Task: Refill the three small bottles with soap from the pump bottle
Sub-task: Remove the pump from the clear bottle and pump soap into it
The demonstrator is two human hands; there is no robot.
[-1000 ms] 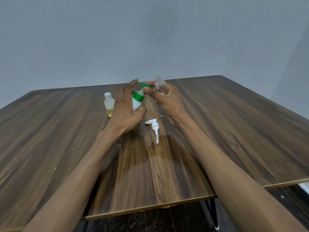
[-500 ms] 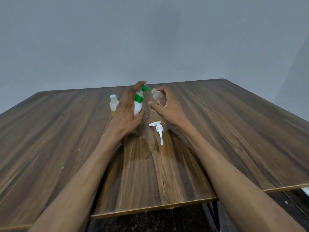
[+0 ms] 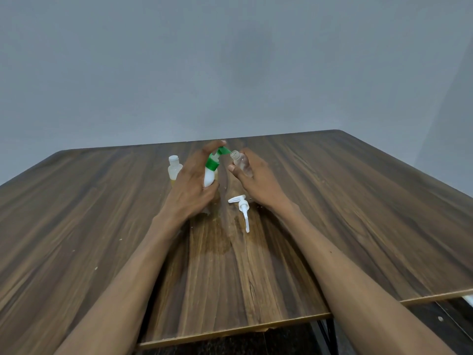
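Mid-refill: I line up the pump nozzle with one clear small bottle.

My left hand (image 3: 190, 185) grips the white pump bottle (image 3: 209, 175) by its body, one finger up on the green pump head (image 3: 222, 150), the spout aimed at the open mouth just beside it. My right hand (image 3: 256, 175) holds the clear small bottle (image 3: 240, 163), tilted toward the nozzle; it looks empty or nearly so, so I judge this fill is only starting. A second small bottle (image 3: 174, 170) stands capped on the counter (image 3: 358, 201) behind my left hand, yellow soap low in it. A loose white pump (image 3: 242, 208) lies near my right wrist. I cannot see a third bottle.
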